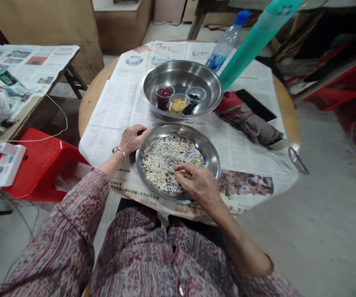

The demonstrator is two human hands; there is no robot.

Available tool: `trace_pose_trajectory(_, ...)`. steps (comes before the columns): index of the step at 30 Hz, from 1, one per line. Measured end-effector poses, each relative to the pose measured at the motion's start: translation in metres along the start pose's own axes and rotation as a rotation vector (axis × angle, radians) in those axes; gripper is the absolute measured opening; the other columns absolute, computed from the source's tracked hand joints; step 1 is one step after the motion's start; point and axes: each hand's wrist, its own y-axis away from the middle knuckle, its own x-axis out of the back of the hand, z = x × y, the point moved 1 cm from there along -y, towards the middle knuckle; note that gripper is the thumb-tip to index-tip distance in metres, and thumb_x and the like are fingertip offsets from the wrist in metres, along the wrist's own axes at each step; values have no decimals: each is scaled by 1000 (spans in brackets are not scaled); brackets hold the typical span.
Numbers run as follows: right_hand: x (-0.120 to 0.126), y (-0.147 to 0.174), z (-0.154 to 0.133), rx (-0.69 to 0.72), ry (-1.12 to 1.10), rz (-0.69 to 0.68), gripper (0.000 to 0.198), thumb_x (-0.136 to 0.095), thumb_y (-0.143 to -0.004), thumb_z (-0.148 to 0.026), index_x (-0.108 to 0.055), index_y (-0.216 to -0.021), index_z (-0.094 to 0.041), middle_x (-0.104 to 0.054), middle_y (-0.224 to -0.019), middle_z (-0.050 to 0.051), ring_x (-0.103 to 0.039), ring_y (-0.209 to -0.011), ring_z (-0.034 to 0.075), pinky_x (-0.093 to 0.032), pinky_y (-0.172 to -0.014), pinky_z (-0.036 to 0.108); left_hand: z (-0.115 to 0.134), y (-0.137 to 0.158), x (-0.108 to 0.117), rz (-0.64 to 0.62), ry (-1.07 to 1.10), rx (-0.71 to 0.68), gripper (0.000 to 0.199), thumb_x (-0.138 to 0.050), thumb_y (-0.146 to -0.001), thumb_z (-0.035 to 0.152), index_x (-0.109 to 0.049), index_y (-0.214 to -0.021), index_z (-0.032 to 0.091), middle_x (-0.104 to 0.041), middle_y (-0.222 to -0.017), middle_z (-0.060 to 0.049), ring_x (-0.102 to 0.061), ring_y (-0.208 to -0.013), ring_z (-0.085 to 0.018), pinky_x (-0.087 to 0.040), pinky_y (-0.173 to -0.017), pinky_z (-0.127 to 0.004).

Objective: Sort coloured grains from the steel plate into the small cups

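A shallow round metal dish [216,163] lies on the newspaper-covered table, with a mix of white rice [162,159] and yellow, black and dark red grains or beans spread over its bottom. My left hand [133,138] grips the dish's upper left rim, its fingers bent. Over the right part of the mix, my right hand [196,181] has thumb and forefinger drawn together; anything between them is too small to see. Just beyond stands a deeper metal basin [208,84] holding clear plastic cups of red beans [164,93], yellow kernels [178,105] and black beans [194,97].
Right of the basin are a plastic bottle with a blue cap [225,45], a tall green tube [252,49], a folded umbrella [248,119] and a dark flat device [255,105]. A red stool [41,165] bears a power strip [7,165] on the left.
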Motion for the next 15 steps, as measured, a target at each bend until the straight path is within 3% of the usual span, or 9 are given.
trace_pose_trajectory(2, -3, 2, -1, 90, 181, 48, 20, -55, -83, -30, -73, -89, -23, -72, -72, 3, -64, -66, 18, -41, -60, 29, 0, 0, 0, -2, 0, 7, 31, -54, -87, 39, -69, -69, 19, -70, -70, -4, -57, -66, -14, -44, -66, -29)
trace_pose_trajectory(5, -5, 3, -1, 179, 304, 47, 21, -54, -87, -27, -73, -95, -24, -77, -91, 5, -70, -78, 21, -45, -67, 30, 0, 1, 0, -7, -4, 7, 31, -54, -88, 40, -68, -69, 19, -70, -70, -3, -57, -65, -14, -44, -66, -28)
trace_pose_trajectory(15, -7, 2, -2, 251, 422, 37, 15, -58, -89, -24, -72, -93, -23, -77, -93, 2, -70, -79, 20, -42, -65, 28, -4, 0, -2, -8, -12, -6, 31, -55, -89, 40, -69, -70, 19, -71, -72, -4, -60, -67, -14, -45, -67, -29)
